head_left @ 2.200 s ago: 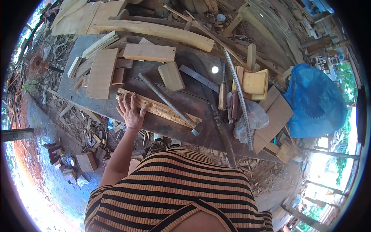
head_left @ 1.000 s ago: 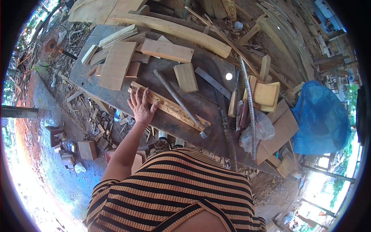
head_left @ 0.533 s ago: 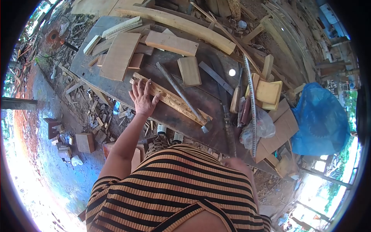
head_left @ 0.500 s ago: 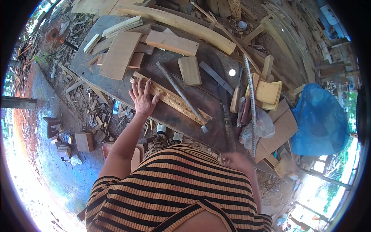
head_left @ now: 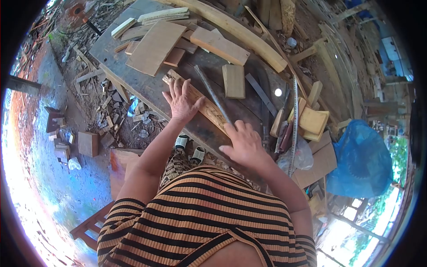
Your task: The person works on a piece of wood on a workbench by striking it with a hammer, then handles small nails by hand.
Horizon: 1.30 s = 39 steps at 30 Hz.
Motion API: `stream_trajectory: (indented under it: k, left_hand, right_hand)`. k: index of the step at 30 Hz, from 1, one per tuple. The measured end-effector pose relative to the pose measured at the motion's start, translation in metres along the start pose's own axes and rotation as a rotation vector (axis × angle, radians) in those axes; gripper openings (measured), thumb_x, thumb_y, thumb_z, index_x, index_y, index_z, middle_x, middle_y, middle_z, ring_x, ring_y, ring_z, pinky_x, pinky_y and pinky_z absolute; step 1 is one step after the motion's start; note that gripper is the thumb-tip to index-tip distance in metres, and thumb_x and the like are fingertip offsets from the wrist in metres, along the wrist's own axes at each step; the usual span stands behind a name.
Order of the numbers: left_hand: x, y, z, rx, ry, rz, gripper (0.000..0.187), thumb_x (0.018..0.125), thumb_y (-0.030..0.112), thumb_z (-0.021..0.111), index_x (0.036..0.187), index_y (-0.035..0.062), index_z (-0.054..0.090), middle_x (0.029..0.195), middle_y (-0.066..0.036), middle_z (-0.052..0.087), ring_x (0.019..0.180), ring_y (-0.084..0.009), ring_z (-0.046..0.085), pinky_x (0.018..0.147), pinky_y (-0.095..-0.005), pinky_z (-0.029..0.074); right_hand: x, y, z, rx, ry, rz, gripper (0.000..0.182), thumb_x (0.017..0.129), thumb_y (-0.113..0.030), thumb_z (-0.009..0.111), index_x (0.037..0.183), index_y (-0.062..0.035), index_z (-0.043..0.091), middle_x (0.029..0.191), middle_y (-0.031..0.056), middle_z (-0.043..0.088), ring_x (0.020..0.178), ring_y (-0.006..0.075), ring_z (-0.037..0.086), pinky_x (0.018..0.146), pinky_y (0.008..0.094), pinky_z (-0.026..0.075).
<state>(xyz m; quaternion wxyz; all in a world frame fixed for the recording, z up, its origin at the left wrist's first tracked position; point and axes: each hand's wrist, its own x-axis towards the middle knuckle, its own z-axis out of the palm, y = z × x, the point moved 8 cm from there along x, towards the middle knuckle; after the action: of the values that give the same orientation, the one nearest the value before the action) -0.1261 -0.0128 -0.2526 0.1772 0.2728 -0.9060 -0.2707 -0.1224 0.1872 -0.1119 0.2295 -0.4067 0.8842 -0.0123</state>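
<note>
My left hand [head_left: 183, 104] lies spread over the upper part of a narrow, rough-surfaced wood strip [head_left: 211, 112], its fingers apart on the wood. A hammer [head_left: 209, 89] with a long grey handle rests slantwise across the strip. Over the near end of both is my right hand [head_left: 244, 144], fingers extended and thumb held apart. It covers the hammer's head and the strip's near end, which are hidden. Beyond the handle lies a short wood block [head_left: 233, 81] on the dark worktable [head_left: 153, 91].
Boards [head_left: 158, 46] and a thick wood block [head_left: 220, 44] are stacked at the table's far side. A long curved beam [head_left: 249, 38] runs behind them. To the right are a metal strip [head_left: 261, 95], a measuring tape [head_left: 293, 129], yellow pads [head_left: 313, 121] and a blue plastic bag [head_left: 362, 160].
My right hand has come up from beside my body to the hammer's head end. My left hand stays on the wood strip. The whole view has shifted slightly.
</note>
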Motion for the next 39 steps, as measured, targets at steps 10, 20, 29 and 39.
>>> stream_trajectory:
  k: [10,20,29,39]
  left_hand:
    - [-0.002,-0.002,-0.001,-0.014,-0.016,-0.015,0.093,0.072,0.065,0.065,0.145,0.0159,0.034,0.152,-0.017,0.026,0.147,-0.0376,0.007,0.112,-0.0649,0.002]
    - [-0.001,-0.004,0.003,0.007,-0.020,-0.014,0.088,0.072,0.063,0.066,0.143,0.0194,0.038,0.152,-0.016,0.025,0.147,-0.0359,0.008,0.111,-0.0671,0.001]
    - [0.007,0.006,0.007,-0.024,0.021,-0.181,0.088,0.075,0.059,0.067,0.145,0.0189,0.032,0.154,-0.023,0.018,0.147,-0.0370,0.001,0.107,-0.0718,0.002]
    - [0.017,0.012,0.014,0.017,-0.041,-0.254,0.046,0.080,0.030,0.056,0.126,0.0256,0.062,0.158,-0.023,0.005,0.148,-0.0395,-0.006,0.108,-0.0726,0.001]
  right_hand:
    - [0.105,0.049,0.047,0.118,0.105,0.146,0.049,0.074,-0.006,0.059,0.121,-0.0007,0.046,0.099,0.0251,0.062,0.097,0.0423,0.062,0.084,0.0473,0.050]
    - [0.013,0.087,-0.009,0.887,0.147,0.148,0.029,0.072,-0.010,0.077,0.096,-0.0033,0.062,0.071,-0.0015,0.058,0.067,0.0083,0.054,0.063,0.0265,0.044]
    - [0.012,0.021,-0.031,0.955,0.125,-0.099,0.020,0.083,-0.016,0.077,0.076,-0.0021,0.065,0.069,-0.0004,0.063,0.063,0.0065,0.057,0.058,0.0223,0.044]
    - [0.010,0.017,-0.035,1.204,0.197,-0.128,0.018,0.082,-0.017,0.075,0.079,-0.0069,0.061,0.066,-0.0016,0.057,0.062,0.0066,0.053,0.058,0.0246,0.041]
